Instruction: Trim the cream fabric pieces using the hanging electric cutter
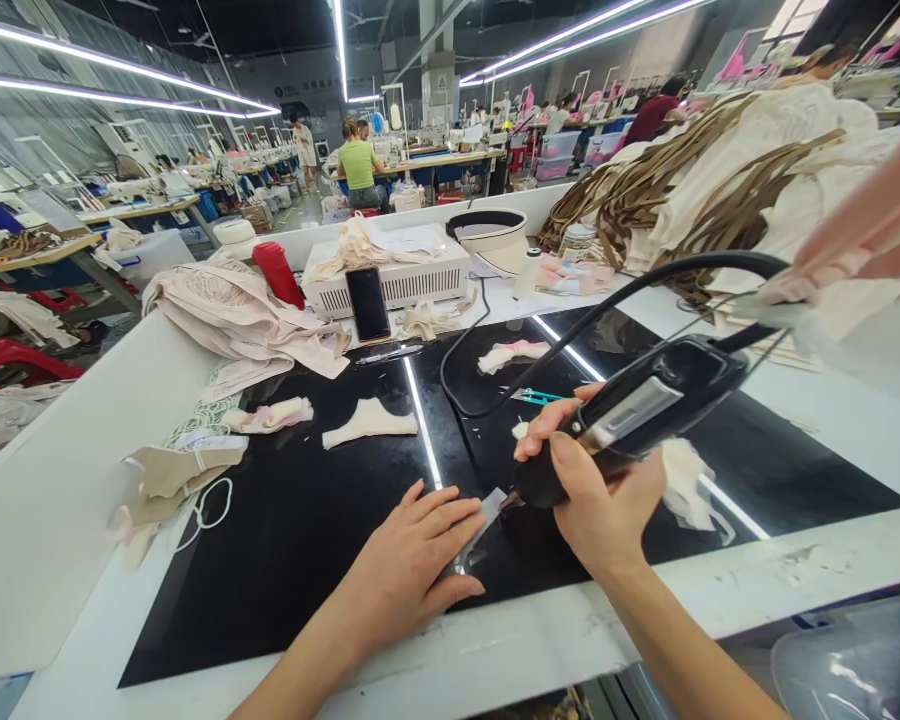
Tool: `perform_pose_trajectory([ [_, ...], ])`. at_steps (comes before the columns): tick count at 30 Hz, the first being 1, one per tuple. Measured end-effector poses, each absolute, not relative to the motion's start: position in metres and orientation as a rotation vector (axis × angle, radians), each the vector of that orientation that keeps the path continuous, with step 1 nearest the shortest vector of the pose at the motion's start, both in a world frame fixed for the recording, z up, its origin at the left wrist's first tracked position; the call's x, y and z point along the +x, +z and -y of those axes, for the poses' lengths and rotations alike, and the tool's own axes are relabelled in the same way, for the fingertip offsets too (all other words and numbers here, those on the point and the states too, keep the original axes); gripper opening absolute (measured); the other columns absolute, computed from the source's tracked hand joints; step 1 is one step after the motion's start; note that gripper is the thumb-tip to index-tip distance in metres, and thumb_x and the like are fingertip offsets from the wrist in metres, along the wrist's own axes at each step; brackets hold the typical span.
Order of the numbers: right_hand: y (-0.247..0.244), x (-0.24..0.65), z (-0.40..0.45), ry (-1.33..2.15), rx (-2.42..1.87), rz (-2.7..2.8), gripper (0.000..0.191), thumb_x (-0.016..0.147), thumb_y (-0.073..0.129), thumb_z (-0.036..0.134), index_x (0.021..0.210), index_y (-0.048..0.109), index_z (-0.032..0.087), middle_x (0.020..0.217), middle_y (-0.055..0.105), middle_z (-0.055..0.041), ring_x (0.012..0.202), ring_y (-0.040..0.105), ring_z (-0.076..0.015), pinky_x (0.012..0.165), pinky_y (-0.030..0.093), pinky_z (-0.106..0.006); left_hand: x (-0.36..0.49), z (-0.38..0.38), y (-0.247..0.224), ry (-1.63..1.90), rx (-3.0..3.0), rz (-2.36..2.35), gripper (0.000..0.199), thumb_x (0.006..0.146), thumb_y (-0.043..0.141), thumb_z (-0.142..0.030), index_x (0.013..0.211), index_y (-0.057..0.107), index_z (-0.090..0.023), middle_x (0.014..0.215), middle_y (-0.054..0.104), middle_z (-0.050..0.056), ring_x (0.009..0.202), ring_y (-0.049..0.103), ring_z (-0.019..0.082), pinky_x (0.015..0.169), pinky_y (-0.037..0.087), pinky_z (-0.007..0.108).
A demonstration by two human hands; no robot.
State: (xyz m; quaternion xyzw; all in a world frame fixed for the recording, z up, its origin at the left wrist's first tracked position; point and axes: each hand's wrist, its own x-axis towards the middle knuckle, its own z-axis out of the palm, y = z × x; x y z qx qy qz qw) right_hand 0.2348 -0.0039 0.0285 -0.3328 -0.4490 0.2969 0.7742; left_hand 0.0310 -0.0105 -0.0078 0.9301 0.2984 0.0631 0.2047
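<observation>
My right hand (604,490) is wrapped round a black handheld tool (645,400) with a thick black cable. The tool's thin tip points down and left and meets, or nearly meets, a small translucent strip (487,515) on the black board (300,550). Flat on the board lies my left hand (420,550), fingers stretched out, its fingertips on the strip's left edge. Just beyond my hands are a cream cut piece (370,422) and small teal-handled snips (536,396).
Another person's blurred hand (817,260) reaches in at the upper right, near the cable. Around the board are a phone (368,304), a white box (390,270), a red bottle (278,275), piled cream fabric (232,310) and brown straps (645,190). White scraps (690,485) lie right of my right hand.
</observation>
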Motion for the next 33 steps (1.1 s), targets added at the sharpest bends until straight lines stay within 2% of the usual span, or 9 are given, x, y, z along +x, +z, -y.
perform_pose_trajectory([
  [7,0.034,0.236,0.006,0.628,-0.754,0.975,0.034,0.085,0.081,0.03,0.11,0.058,0.027,0.085,0.066,0.0033,0.065,0.063,-0.0153,0.063,0.056,-0.033,0.023,0.008,-0.021,0.567,2.494,-1.14,0.035,0.106,0.05,-0.032,0.14,0.056,-0.023,0.15,0.056,0.01,0.142,0.05,0.027,0.122,0.036,0.059],
  [11,0.04,0.241,0.007,0.591,-0.786,1.048,0.038,0.084,0.082,0.027,0.113,0.058,0.029,0.088,0.068,0.0029,0.07,0.065,-0.0158,0.064,0.058,-0.032,0.023,0.006,-0.028,0.671,2.444,-1.276,0.024,0.101,0.059,-0.028,0.125,0.063,-0.024,0.142,0.061,0.009,0.138,0.053,0.029,0.116,0.046,0.055],
  [16,0.045,0.253,0.011,0.447,-0.859,1.154,0.054,0.08,0.085,0.028,0.128,0.059,0.032,0.113,0.066,-0.0019,0.089,0.067,-0.0192,0.074,0.057,-0.034,0.023,0.006,-0.027,0.707,2.364,-1.248,0.006,0.1,0.058,-0.022,0.101,0.063,-0.024,0.134,0.065,0.006,0.138,0.052,0.029,0.113,0.048,0.055],
  [20,0.042,0.262,0.029,-0.077,-0.793,1.013,0.058,0.079,0.081,0.015,0.131,0.066,0.035,0.111,0.065,-0.0011,0.099,0.063,-0.0224,0.088,0.052,-0.039,0.024,0.006,-0.024,0.747,2.273,-1.229,0.01,0.1,0.054,-0.021,0.092,0.06,-0.024,0.127,0.068,0.005,0.137,0.052,0.028,0.113,0.047,0.053],
  [23,0.035,0.258,0.042,-0.133,-0.769,1.451,0.045,0.084,0.07,0.006,0.122,0.07,0.03,0.092,0.071,-0.0017,0.08,0.065,-0.0222,0.073,0.055,-0.039,0.025,0.006,-0.02,0.77,2.176,-1.207,0.012,0.1,0.053,-0.021,0.09,0.059,-0.024,0.12,0.071,0.002,0.128,0.058,0.026,0.12,0.036,0.056],
  [25,0.031,0.249,0.042,-0.01,-0.755,1.848,0.04,0.09,0.062,0.006,0.123,0.066,0.028,0.094,0.075,-0.0037,0.08,0.069,-0.0225,0.068,0.058,-0.038,0.026,0.007,-0.017,0.773,2.061,-1.186,0.01,0.1,0.053,-0.023,0.093,0.06,-0.025,0.113,0.072,0.0,0.115,0.065,0.023,0.123,0.03,0.056],
  [27,0.024,0.237,0.036,0.071,-0.787,2.041,0.038,0.097,0.055,0.01,0.13,0.06,0.027,0.107,0.076,-0.0074,0.092,0.073,-0.0241,0.074,0.061,-0.039,0.026,0.008,-0.014,0.773,1.946,-1.167,0.01,0.1,0.053,-0.025,0.096,0.062,-0.025,0.101,0.072,-0.002,0.098,0.067,0.019,0.114,0.042,0.048],
  [29,0.017,0.229,0.027,0.155,-0.839,2.098,0.033,0.101,0.05,0.014,0.132,0.055,0.026,0.113,0.075,-0.0089,0.1,0.072,-0.0255,0.081,0.062,-0.042,0.024,0.01,-0.01,0.778,1.889,-1.157,0.011,0.1,0.054,-0.027,0.094,0.063,-0.024,0.09,0.069,-0.003,0.085,0.066,0.017,0.092,0.053,0.034],
  [33,0.005,0.223,0.015,0.371,-0.877,2.11,0.014,0.105,0.047,0.025,0.111,0.059,0.026,0.092,0.071,-0.0035,0.086,0.069,-0.0228,0.076,0.06,-0.039,0.018,0.009,0.001,0.816,1.727,-1.084,0.01,0.097,0.06,-0.026,0.088,0.063,-0.021,0.081,0.066,-0.004,0.077,0.06,0.013,0.074,0.047,0.024],
])
